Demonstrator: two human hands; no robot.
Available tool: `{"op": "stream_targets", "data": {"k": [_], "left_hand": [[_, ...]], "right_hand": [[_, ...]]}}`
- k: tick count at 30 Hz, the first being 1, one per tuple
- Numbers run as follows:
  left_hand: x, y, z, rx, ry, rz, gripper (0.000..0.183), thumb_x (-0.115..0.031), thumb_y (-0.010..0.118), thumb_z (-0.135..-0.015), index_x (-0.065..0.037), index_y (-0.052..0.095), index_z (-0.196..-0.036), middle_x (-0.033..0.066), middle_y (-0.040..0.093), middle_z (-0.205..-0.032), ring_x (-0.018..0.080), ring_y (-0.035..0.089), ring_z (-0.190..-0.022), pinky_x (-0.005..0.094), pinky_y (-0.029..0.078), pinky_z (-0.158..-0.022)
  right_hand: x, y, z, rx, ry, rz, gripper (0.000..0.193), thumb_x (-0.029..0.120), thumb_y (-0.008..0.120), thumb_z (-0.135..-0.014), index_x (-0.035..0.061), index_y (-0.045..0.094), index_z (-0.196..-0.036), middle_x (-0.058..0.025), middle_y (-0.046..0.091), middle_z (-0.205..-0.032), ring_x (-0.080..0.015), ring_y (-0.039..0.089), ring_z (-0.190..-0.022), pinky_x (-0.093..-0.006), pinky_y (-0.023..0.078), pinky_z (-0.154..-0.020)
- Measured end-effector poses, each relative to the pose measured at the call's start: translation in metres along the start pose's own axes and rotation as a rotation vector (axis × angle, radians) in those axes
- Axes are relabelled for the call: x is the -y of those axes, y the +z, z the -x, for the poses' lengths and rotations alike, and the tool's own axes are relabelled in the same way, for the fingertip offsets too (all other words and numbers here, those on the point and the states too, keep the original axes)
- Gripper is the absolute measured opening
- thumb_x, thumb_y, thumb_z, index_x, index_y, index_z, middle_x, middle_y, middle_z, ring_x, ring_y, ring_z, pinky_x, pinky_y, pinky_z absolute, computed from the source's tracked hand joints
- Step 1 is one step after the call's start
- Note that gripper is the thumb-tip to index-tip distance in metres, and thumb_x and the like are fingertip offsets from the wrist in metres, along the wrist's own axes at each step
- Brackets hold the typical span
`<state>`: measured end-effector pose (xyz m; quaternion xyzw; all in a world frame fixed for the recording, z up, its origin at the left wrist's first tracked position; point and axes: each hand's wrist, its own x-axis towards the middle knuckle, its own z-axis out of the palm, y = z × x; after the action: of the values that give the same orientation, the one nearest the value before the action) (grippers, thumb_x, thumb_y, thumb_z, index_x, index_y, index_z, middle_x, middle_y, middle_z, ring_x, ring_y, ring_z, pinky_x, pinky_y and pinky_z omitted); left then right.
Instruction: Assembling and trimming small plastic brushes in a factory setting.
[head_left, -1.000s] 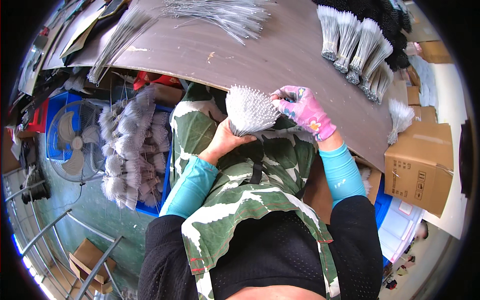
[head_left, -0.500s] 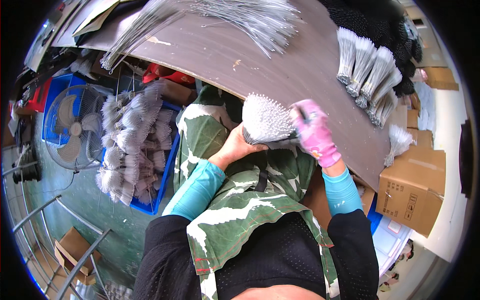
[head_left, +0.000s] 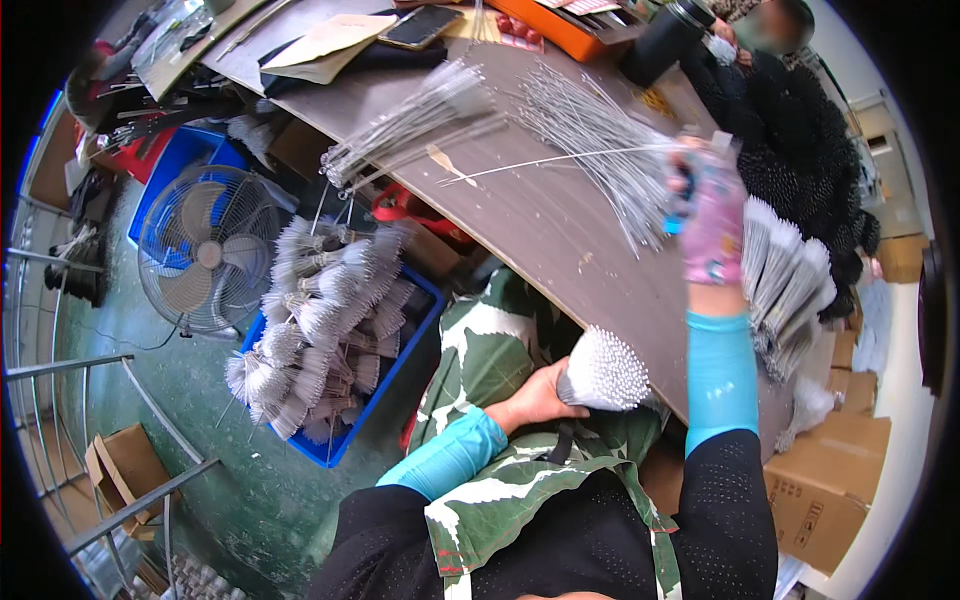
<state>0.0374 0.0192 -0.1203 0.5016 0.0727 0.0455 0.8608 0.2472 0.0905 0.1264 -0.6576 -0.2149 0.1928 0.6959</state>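
My bare left hand (head_left: 538, 396) is wrapped round a bundle of white-tipped thin wire brushes (head_left: 608, 370) at the table's near edge, above my apron. The tips face up in a dense round head, and the stems below are hidden. Out over the table is my right hand (head_left: 712, 222), in a pink patterned glove and smeared by motion. Its fingers are closed on a long thin wire brush (head_left: 560, 158) that points left. Under that wire lies a loose spread of wire brushes (head_left: 600, 150). Another pile of wire brushes (head_left: 410, 118) rests farther left.
Several brush bundles (head_left: 785, 275) stand at the table's right, beside black bristly bundles (head_left: 800, 150). A phone (head_left: 422, 27), an orange box (head_left: 580, 30) and a black bottle (head_left: 668, 40) are at the back. Left are a blue crate (head_left: 335, 452) of brushes and a fan (head_left: 208, 253). A person sits opposite.
My right hand has moved from beside the bundle out over the table and now holds a wire brush. My left hand keeps the bundle. The view has shifted, showing more of the table's back.
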Motion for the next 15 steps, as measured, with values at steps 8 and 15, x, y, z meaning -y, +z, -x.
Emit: {"op": "stream_targets", "data": {"k": [8, 15], "left_hand": [[-0.011, -0.007, -0.002, 0.037, -0.054, -0.14, 0.077, -0.01, 0.085, -0.061, -0.003, 0.045, -0.126, 0.0052, 0.06, -0.116, 0.0135, 0.053, -0.108, 0.0319, 0.039, -0.098], [-0.014, -0.008, -0.002, 0.047, -0.056, -0.107, 0.077, -0.011, 0.084, -0.061, -0.003, 0.044, -0.126, 0.0058, 0.06, -0.116, 0.014, 0.053, -0.108, 0.0322, 0.039, -0.098]], "right_hand": [[-0.103, 0.114, -0.07, 0.129, 0.362, -0.042, 0.005, 0.012, 0.054, -0.089, 0.0077, 0.055, -0.087, -0.0042, 0.058, -0.073, -0.0063, 0.045, -0.049, -0.0189, 0.031, -0.037], [-0.087, 0.074, -0.048, 0.254, 0.171, 0.1, 0.008, 0.012, 0.055, -0.09, 0.0063, 0.059, -0.094, -0.0028, 0.062, -0.07, -0.0051, 0.049, -0.049, -0.0194, 0.036, -0.041]]}}
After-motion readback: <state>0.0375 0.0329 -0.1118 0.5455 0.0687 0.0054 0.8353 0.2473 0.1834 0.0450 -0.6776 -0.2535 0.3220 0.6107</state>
